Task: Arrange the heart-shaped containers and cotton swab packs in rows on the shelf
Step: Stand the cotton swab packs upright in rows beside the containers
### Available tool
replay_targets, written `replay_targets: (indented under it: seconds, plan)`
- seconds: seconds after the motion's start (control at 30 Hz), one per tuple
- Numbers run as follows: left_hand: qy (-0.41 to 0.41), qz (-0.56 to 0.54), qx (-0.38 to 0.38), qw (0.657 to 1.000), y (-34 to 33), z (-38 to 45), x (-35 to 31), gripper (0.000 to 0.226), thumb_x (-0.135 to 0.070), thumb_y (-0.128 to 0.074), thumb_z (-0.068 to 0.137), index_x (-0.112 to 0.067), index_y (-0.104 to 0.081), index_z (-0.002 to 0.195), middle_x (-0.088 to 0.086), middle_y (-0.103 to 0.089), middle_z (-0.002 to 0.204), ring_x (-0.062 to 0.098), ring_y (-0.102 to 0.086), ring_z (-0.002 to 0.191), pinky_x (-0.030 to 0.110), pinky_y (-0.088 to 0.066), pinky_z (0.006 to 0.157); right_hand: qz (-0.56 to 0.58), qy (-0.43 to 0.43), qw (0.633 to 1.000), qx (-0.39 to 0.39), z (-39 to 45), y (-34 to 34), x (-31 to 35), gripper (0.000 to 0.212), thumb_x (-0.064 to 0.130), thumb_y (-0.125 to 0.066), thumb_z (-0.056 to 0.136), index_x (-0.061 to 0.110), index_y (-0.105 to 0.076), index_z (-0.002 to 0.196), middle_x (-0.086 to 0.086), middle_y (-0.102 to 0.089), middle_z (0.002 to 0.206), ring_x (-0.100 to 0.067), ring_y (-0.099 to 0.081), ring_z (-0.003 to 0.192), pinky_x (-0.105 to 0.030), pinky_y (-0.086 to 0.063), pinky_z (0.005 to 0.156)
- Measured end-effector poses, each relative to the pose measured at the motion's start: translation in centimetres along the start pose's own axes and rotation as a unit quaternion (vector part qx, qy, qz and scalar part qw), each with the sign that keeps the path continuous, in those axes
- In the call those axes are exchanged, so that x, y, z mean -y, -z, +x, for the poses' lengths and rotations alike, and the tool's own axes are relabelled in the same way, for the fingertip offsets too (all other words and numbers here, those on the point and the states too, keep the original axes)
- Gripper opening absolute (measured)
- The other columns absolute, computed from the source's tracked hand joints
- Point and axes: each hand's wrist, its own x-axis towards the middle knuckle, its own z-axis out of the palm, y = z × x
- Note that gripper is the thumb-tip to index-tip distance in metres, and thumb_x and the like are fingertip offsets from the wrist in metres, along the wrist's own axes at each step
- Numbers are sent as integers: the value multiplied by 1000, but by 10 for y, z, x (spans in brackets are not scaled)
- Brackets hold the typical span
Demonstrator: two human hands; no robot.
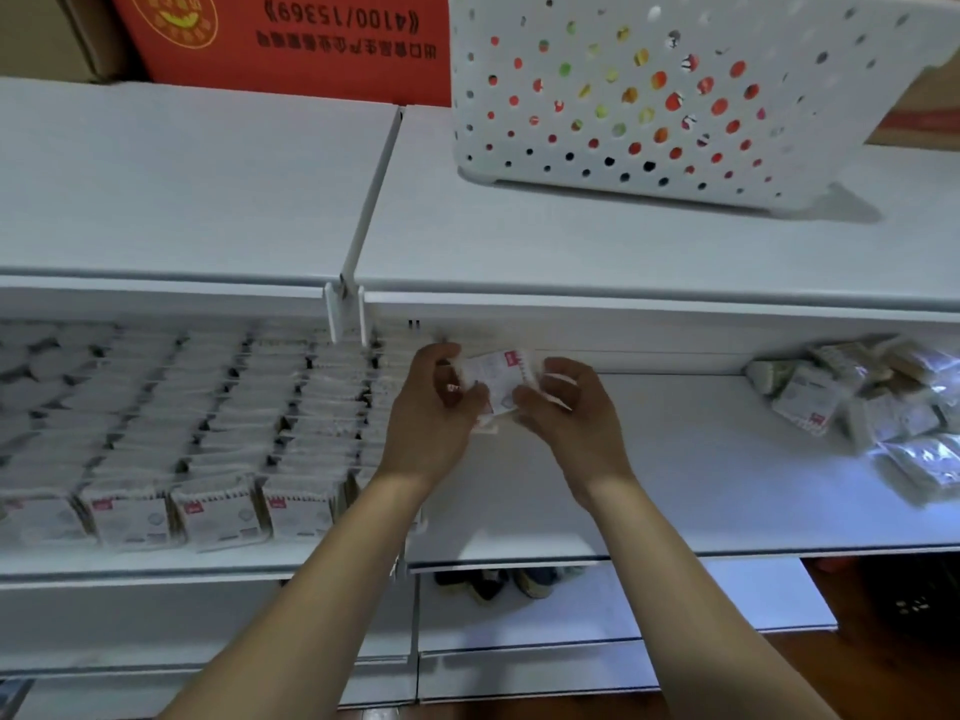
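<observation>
Head view: cotton swab packs (496, 379) gripped between both hands (498, 402) above shelf (675, 459).

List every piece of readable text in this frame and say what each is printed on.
"4100/15369", upside down in white, in double angle brackets: red carton on the top shelf.
Chinese line beneath it, and round yellow emblem: too blurred to read.
Red labels on the shelved cotton swab packs: too small.
Print on the packs in both hands: blurred.

I see a smooth matt white shelf (649, 459), glossy clear-plastic cotton swab packs (904, 407), a perforated matt plastic basket (649, 96), and a printed red cardboard box (291, 44).
</observation>
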Motion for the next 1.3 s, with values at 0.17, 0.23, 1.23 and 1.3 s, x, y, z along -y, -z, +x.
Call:
replay_targets:
  seconds: [0.17, 0.23, 1.23, 1.3]
  plan:
    - [-52, 175, -20, 983, 10, -3, 10, 47, -25, -56, 98, -20, -45, 143, 5, -62, 123, 23, -62, 106, 32, -52, 86, -239, 117, 964, -10, 19, 7, -15, 29, 10, -69, 89, 20, -67, 117, 11, -69, 105, -11, -67, 92, -12, -51, 78]
    - [-81, 274, -24, 958, 20, -3, 16, 42, -28, -44, 100, -12, -55, 137, 12, -61, 130, 31, -58, 117, 38, -47, 95, -324, 165, 931, 27, 28, 3, -22, 30, 9, -66, 90, 23, -70, 117, 9, -68, 109, -9, -64, 97, -7, -45, 79]
    - [-124, 508, 114, 845, 13, 2, 27, 61, -43, -31, 105, -13, -22, 157, 7, -18, 165, 27, -7, 153, 47, -2, 124, -537, 134, 831, 48, 18, -8, -54, 68, 27, -42, 104, 7, -5, 158, -14, -11, 165, -28, -13, 152, -39, -18, 123]
    - [-131, 510, 117, 842, -3, 1, 19, 61, -44, -31, 105, -14, -23, 157, 8, -18, 165, 28, -7, 153, 46, -1, 124, -582, 137, 801, 22, 12, 12, -46, 68, 31, -41, 104, 7, -7, 158, -14, -9, 165, -28, -9, 152, -41, -16, 123]
